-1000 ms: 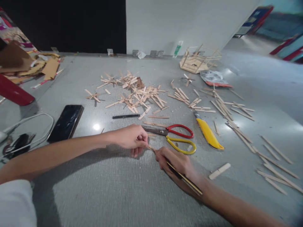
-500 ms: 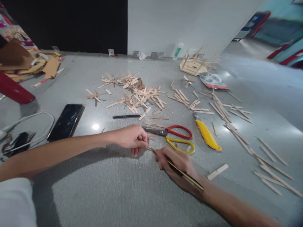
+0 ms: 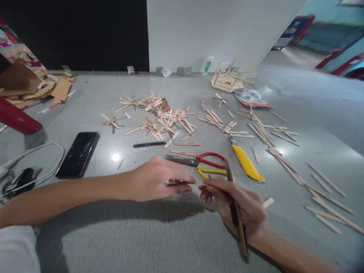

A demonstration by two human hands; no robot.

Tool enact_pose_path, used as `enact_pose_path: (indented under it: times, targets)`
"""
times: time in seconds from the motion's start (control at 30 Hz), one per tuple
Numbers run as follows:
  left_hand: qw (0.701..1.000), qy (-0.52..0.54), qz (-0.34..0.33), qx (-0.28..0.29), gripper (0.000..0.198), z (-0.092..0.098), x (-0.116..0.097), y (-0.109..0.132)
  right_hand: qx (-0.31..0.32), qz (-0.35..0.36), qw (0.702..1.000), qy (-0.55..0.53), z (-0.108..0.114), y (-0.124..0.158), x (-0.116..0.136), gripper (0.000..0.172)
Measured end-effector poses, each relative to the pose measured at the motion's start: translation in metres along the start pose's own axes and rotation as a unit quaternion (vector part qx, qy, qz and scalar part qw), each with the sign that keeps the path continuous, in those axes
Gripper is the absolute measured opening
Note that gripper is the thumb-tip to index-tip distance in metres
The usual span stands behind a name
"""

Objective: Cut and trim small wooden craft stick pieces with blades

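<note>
My left hand (image 3: 159,180) is closed around a small wooden craft stick (image 3: 178,182), held just above the table. The stick's far end reaches the fingertips of my right hand (image 3: 241,203), which pinch it. Across the right palm lies a long, narrow black-and-brass tool (image 3: 241,231); its exact kind is not clear. Behind the hands rest scissors with one red and one yellow handle (image 3: 212,154), partly covered by the right hand and the tool. To their right is a yellow box cutter (image 3: 247,161).
A heap of craft sticks (image 3: 170,117) spreads over the middle of the table, with longer sticks (image 3: 287,161) at right. A black pen (image 3: 149,144), a phone (image 3: 78,154), a white cable (image 3: 61,146) and a stick frame (image 3: 231,81) lie around. Cardboard scraps (image 3: 61,90) sit back left.
Both hands have moved right, and the left hand has turned so the stick shows between its fingers. The tool in my right hand has swung more upright, its top now across the scissor handles.
</note>
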State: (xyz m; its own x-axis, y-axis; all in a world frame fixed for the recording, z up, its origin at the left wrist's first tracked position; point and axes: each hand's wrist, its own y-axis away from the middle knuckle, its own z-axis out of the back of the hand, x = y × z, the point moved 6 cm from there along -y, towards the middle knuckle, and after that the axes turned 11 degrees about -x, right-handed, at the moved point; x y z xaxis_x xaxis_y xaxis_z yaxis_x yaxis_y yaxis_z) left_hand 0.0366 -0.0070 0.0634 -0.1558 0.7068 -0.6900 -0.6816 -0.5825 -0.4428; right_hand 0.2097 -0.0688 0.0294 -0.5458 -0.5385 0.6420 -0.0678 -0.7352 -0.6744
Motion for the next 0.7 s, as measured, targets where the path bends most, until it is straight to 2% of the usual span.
enact_pose_path:
  times: [0.07,0.13,0.2,0.27,0.4,0.5,0.7]
  targets:
    - [0.999,0.028,0.041,0.010,0.020,0.002,-0.004,-0.002,-0.024,0.022,0.999,-0.001,0.005,0.006,0.002,0.020]
    - [0.990,0.082,0.113,0.025,0.022,0.004,-0.002,-0.005,-0.027,0.037,0.999,-0.006,0.009,0.010,0.002,0.029]
    - [0.973,0.132,0.182,0.044,0.022,0.003,0.003,-0.007,0.000,0.041,0.999,-0.021,0.009,0.012,0.001,0.039]
    - [0.965,0.149,0.206,0.061,0.020,0.001,0.005,-0.008,0.035,0.036,0.998,-0.043,0.008,0.014,0.000,0.044]
    - [0.980,0.101,0.151,0.082,0.017,-0.001,0.002,-0.008,0.071,0.031,0.995,-0.060,0.007,0.019,0.000,0.046]
    - [0.991,0.044,0.095,0.083,0.017,-0.003,-0.001,-0.006,0.073,0.023,0.996,-0.045,0.006,0.021,0.001,0.043]
    - [0.990,-0.072,-0.060,0.107,0.025,-0.008,-0.011,0.002,0.066,0.026,0.996,-0.058,0.001,0.018,0.003,0.037]
